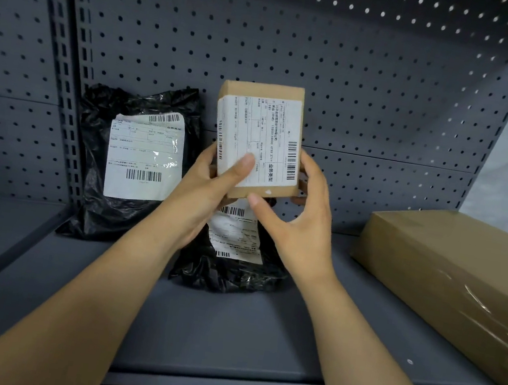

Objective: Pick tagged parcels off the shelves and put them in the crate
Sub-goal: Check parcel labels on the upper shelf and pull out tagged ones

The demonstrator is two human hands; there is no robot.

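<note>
A small cardboard parcel is held upright above the shelf, just in front of the pegboard back panel, its label facing the camera. Its long axis runs from 12 to 6 o'clock, tipped slightly toward 11. The lower end is grasped by both hands: the left hand is curled round the 7 o'clock corner with the thumb pressed on the label, and the right hand is wrapped round the 5 o'clock corner, thumb under the bottom edge, fingers on the right side. Neither hand is nearer; the parcel sits between them, at 12 o'clock from both wrists.

Directly below, at 6 o'clock, a black bagged parcel lies flat on the shelf, and a second black bag leans against the back panel at 9 o'clock. A large brown box rests at 3 o'clock.

No crate is in view, so the parcel would probably have to be drawn back toward the body, at 6 o'clock, and clear of the shelf before it could be placed.
</note>
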